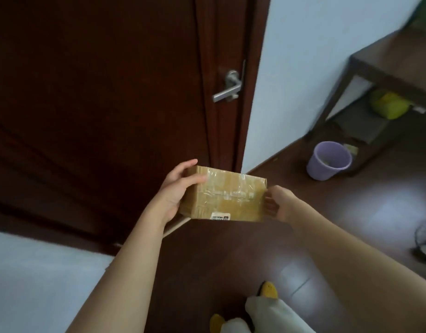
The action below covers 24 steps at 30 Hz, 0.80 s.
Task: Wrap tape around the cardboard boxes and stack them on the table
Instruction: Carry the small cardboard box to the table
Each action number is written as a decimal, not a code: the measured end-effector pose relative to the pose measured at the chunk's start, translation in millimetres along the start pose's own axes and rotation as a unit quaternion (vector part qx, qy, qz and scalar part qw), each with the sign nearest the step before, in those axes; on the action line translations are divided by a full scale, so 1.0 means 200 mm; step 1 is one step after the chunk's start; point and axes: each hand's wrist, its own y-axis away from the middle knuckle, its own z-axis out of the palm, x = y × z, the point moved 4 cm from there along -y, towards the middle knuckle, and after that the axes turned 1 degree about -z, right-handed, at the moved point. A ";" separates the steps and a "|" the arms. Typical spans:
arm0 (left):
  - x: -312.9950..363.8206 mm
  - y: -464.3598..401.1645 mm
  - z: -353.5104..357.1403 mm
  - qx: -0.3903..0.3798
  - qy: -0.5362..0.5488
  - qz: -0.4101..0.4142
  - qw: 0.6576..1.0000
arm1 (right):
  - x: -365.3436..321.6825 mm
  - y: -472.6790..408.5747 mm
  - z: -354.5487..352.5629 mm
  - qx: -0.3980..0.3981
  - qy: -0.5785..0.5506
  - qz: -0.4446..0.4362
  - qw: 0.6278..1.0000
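A small brown cardboard box is held in the air in front of me, its top covered with shiny clear tape and a small label at its near edge. My left hand grips its left end, thumb on top and fingers round the far corner. My right hand holds the right end with curled fingers. A brown table stands at the right, by the white wall. No tape roll is in view.
A dark wooden door with a metal handle fills the left. A purple bin stands on the dark floor near the table, with a yellow-green object under it. My yellow slippers show below.
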 end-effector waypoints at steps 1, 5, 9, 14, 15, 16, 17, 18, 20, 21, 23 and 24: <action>0.06 -0.04 0.12 -0.014 -0.010 0.013 1.000 | -0.05 -0.03 -0.11 0.016 -0.020 -0.003 1.000; 0.32 -0.21 0.67 -0.048 -0.017 0.062 0.997 | -0.28 -0.12 -0.59 0.091 -0.104 -0.017 0.990; 0.57 -0.35 1.23 -0.089 -0.021 0.095 0.991 | -0.59 -0.16 -1.05 0.178 -0.182 -0.073 0.964; 0.77 -0.50 1.84 -0.147 -0.046 0.131 0.979 | -0.95 -0.17 -1.46 0.190 -0.261 -0.122 0.939; 0.80 -0.54 1.95 -0.165 -0.054 0.139 0.975 | -1.01 -0.19 -1.52 0.186 -0.268 -0.120 0.938; 0.83 -0.57 2.05 -0.182 -0.063 0.145 0.970 | -1.06 -0.21 -1.57 0.178 -0.272 -0.117 0.938; 0.85 -0.61 2.15 -0.198 -0.074 0.149 0.966 | -1.10 -0.24 -1.63 0.174 -0.278 -0.110 0.938; 0.87 -0.66 2.24 -0.212 -0.085 0.153 0.961 | -1.14 -0.28 -1.69 0.171 -0.286 -0.102 0.937; 0.90 -0.78 2.41 -0.235 -0.106 0.159 0.953 | -1.22 -0.36 -1.79 0.163 -0.310 -0.085 0.933; 0.92 -0.84 2.48 -0.244 -0.114 0.163 0.949 | -1.26 -0.40 -1.84 0.154 -0.324 -0.079 0.930; 0.97 -1.00 2.63 -0.262 -0.128 0.166 0.942 | -1.37 -0.51 -1.94 0.136 -0.352 -0.071 0.924; 0.99 -1.08 2.70 -0.270 -0.136 0.167 0.939 | -1.42 -0.56 -2.00 0.134 -0.357 -0.068 0.922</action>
